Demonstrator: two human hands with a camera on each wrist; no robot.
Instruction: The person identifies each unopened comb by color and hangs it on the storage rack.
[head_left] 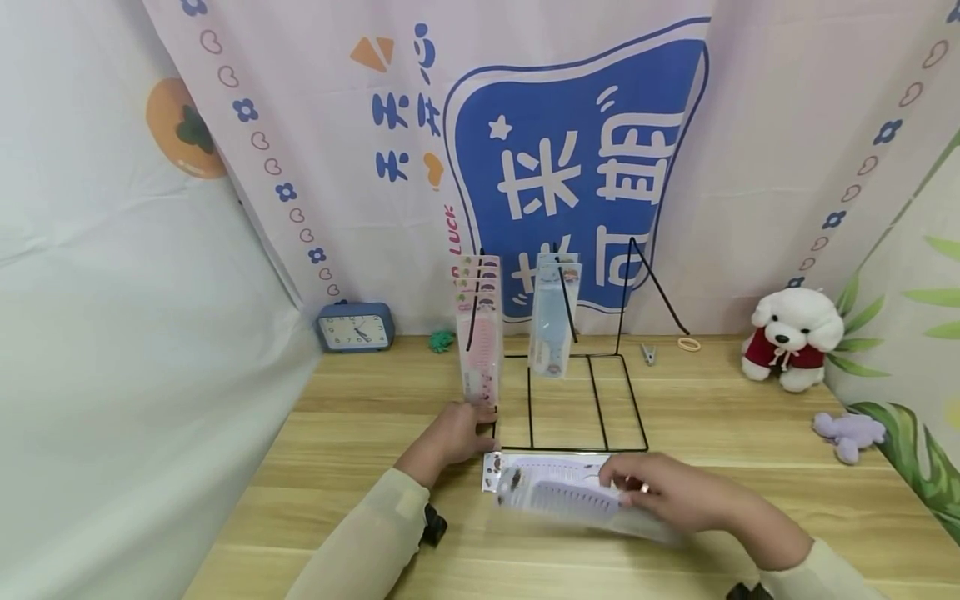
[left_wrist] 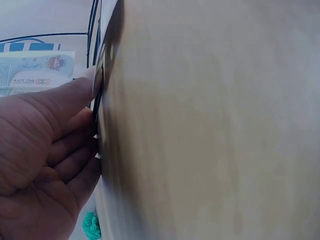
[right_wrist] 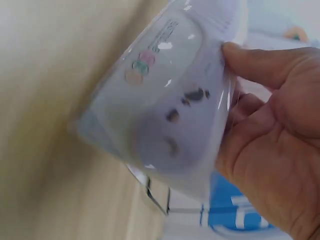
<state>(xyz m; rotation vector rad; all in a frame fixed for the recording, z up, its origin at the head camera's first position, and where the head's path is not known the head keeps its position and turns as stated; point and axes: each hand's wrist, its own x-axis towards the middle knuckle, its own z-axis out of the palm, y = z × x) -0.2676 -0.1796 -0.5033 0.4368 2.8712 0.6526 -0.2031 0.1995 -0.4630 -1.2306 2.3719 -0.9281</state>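
Observation:
My right hand (head_left: 667, 492) pinches a purple comb in a clear packet (right_wrist: 170, 115) between thumb and fingers, tilted above the table. Under it, another packaged purple comb (head_left: 547, 467) lies along the front of a black wire rack (head_left: 570, 450). My left hand (head_left: 453, 437) rests at the rack's front left corner, thumb and fingers apart, its thumb near the lying packet's end. In the left wrist view, the left fingers (left_wrist: 82, 165) touch the tabletop beside the wire. Several packaged pink combs (head_left: 480, 342) hang from the rack's left hook, and packaged blue combs (head_left: 553, 321) from the middle hook.
The right hook (head_left: 660, 287) bears nothing. Behind the rack are a blue clock (head_left: 356, 327), a green scrunchie-like item (head_left: 441, 341), a small clip (head_left: 648, 355) and a tan ring (head_left: 688, 343). To the right are a white plush dog (head_left: 793, 337) and a purple toy (head_left: 849, 433).

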